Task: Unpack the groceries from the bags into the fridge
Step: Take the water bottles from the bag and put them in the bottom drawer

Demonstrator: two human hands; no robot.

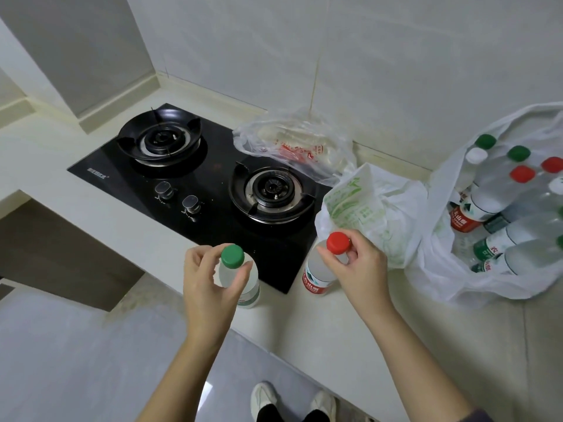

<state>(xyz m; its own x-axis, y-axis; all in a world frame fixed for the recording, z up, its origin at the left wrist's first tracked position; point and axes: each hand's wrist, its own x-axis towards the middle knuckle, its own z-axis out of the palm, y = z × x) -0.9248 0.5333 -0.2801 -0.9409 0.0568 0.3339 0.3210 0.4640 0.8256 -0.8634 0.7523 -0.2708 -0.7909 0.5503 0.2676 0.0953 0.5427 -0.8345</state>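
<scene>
left hand (207,287) grips green-capped bottle (240,278) | right hand (356,266) grips red-capped bottle (318,272) | bag (457,269) holds many more bottles | fridge unseen

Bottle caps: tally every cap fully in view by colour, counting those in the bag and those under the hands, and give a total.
Green caps: 3
Red caps: 3
White caps: 1
Total: 7
Shapes cut off at the right edge are not counted.
</scene>
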